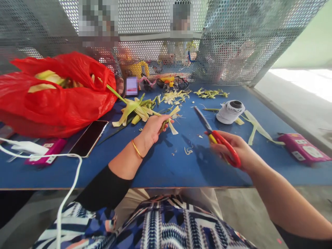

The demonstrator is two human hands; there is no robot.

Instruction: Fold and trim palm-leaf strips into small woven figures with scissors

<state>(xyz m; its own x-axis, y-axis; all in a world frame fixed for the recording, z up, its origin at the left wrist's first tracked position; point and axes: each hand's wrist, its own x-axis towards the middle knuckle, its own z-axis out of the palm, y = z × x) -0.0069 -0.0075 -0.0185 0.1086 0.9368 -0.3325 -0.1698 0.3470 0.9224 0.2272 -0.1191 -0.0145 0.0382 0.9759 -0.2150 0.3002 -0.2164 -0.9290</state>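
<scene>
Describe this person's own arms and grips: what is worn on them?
The left sleeve and right sleeve are black, both stopping short of the wrist. On the left is a thin gold bangle; none shows on the right. The left grip and right grip are ungloved.

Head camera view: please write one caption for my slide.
At a blue table, the left hand holds pale plant strips while the right hand holds red-handled scissors.
</scene>
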